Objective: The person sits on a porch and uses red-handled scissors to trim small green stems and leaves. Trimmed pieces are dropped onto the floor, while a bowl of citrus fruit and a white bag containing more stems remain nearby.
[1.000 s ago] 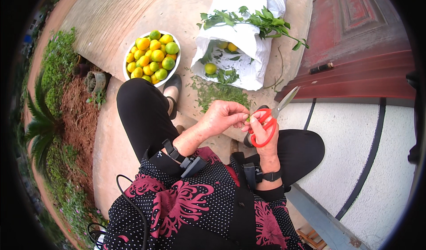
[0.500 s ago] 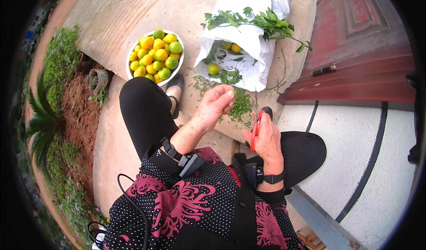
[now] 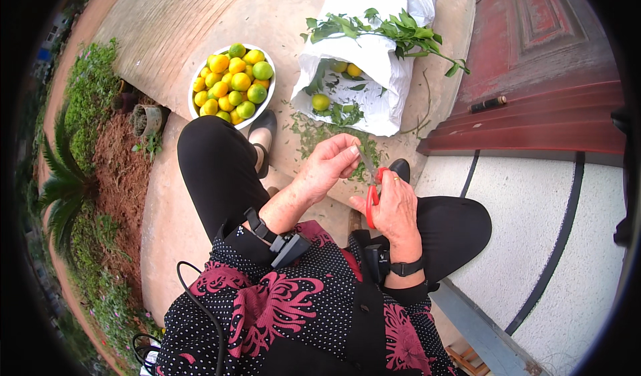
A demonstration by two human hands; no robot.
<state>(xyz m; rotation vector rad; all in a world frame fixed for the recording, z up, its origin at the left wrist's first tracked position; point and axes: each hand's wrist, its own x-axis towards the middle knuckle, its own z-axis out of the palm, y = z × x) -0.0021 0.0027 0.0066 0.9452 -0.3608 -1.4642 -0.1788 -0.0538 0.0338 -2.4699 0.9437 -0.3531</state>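
My right hand [image 3: 395,208] grips a pair of scissors [image 3: 370,208] by the red handles. The blades point up and left to the fingertips of my left hand [image 3: 328,165]. Thumb and fingers of my left hand are pinched together, and anything between them is too small to make out. Beyond my hands lies a white woven sack [image 3: 394,89], its mouth facing me, with a few yellow-green citrus fruits [image 3: 320,102] and leaves inside. A leafy branch [image 3: 407,32] rests across the sack. Cut green leaf bits [image 3: 314,136] are scattered on the ground below my hands.
A white basin [image 3: 191,96] heaped with yellow and green citrus fruits stands by my left foot. To the right are a worn red door [image 3: 534,89] and a white step [image 3: 521,196] with dark stripes. Soil and plants [image 3: 100,156] border the paving on the left.
My right hand has moved slightly left and up, bringing the scissor blades to the fingertips of my left hand. My left hand has shifted a little right and down.
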